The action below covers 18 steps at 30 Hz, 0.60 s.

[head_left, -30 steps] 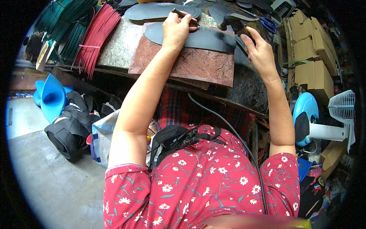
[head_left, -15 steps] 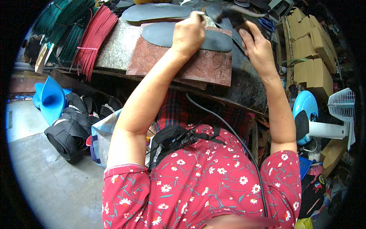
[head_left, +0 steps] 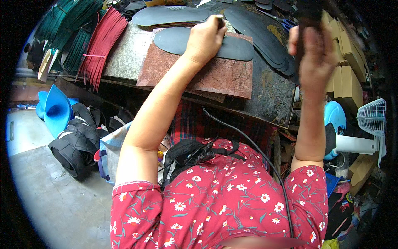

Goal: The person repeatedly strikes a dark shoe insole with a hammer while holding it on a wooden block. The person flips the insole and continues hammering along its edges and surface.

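On a dark grey insole-shaped sheet (head_left: 174, 40), my left hand (head_left: 203, 40) is closed around a short upright tool like a punch (head_left: 219, 19). Its lower end is hidden behind my fingers. The sheet lies across a reddish-brown board (head_left: 195, 72) on the workbench. Raised to the right of the board, my right hand (head_left: 316, 64) grips a dark tool, apparently a hammer (head_left: 309, 14). Motion and shadow blur its shape.
Grey sole sheets (head_left: 170, 15) lie behind the board; more dark sheets (head_left: 259, 39) fan out at its right. Red strips (head_left: 105, 39) are bundled at the left. Blue-handled scissors (head_left: 287, 24), cardboard boxes (head_left: 350, 52) and a white fan (head_left: 370, 116) stand or lie rightward.
My right hand has swung up and to the right with the hammer, uncovering the fanned dark sheets. My left hand stays nearly in place on the insole-shaped sheet.
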Tool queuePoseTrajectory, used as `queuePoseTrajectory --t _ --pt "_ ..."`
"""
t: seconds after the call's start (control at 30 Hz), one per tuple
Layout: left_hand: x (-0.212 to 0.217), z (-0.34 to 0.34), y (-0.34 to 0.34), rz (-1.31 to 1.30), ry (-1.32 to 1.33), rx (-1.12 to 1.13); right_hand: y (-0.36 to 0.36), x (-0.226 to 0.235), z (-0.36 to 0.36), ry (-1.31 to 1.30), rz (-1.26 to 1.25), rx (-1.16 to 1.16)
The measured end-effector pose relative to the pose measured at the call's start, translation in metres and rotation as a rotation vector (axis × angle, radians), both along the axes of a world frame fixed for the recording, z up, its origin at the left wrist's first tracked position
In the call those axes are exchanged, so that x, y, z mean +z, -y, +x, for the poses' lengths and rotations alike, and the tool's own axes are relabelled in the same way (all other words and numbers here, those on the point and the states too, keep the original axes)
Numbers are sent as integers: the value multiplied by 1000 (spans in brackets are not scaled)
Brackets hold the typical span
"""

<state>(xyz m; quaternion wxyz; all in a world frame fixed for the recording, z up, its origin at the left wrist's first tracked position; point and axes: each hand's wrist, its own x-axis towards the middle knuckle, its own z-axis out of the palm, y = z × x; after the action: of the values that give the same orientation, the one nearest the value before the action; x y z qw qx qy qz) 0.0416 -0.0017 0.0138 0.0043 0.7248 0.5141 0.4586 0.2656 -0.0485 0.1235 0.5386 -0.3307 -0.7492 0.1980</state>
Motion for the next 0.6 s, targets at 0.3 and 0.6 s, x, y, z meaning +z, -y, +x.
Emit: queuePoseTrajectory --t 0.3,0.6 --pt "-5 -5 -6 -145 618 -63 -34 -85 6 567 -319 -349" --pt "-10 -45 -7 -291 766 -77 -40 -90 3 555 -429 -358"
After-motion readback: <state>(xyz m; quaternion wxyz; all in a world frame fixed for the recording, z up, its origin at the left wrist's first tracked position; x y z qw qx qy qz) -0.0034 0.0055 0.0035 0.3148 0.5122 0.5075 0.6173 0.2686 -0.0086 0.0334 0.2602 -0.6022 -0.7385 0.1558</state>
